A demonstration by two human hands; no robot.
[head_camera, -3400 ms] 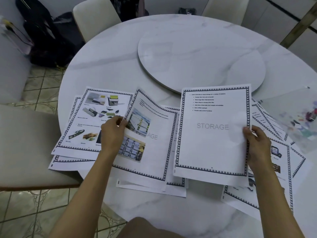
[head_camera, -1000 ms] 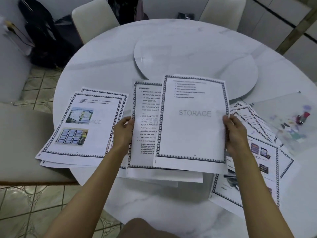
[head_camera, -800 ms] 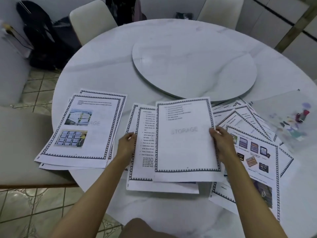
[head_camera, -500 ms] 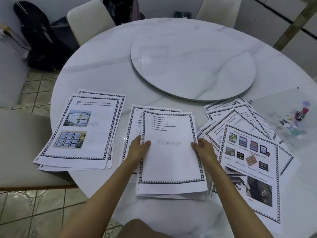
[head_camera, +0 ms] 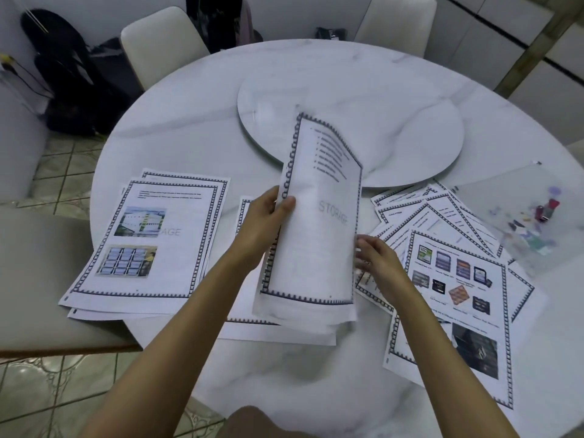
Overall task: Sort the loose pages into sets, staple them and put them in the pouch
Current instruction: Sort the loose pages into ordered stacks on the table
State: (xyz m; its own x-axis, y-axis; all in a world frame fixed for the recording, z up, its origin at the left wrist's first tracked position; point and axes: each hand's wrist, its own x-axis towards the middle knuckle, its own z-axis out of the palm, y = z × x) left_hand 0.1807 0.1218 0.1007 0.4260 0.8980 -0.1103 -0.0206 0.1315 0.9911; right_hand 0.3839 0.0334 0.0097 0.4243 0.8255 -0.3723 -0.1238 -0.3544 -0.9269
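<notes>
My left hand point(head_camera: 268, 216) grips the left edge of a sheaf of bordered pages point(head_camera: 319, 235) with STORAGE printed across the top sheet, raised and tilted above the table. My right hand point(head_camera: 376, 260) is by the sheaf's right edge, fingers loosely spread and blurred; whether it touches the paper is unclear. A sorted pile point(head_camera: 151, 238) with two photos on top lies at the left. Several loose pages point(head_camera: 455, 270) fan out at the right. The clear pouch point(head_camera: 518, 216), with small coloured items in it, lies at the far right.
The round marble table point(head_camera: 196, 131) carries a raised turntable point(head_camera: 395, 128) at its centre. White chairs point(head_camera: 161, 42) stand at the far side and a padded seat point(head_camera: 38, 279) at the left. Dark bags point(head_camera: 66, 77) sit on the floor.
The sheaf lay flat on the table half a second ago, squared between both hands. My left hand has now lifted and tilted it, and my right hand has come off its edge.
</notes>
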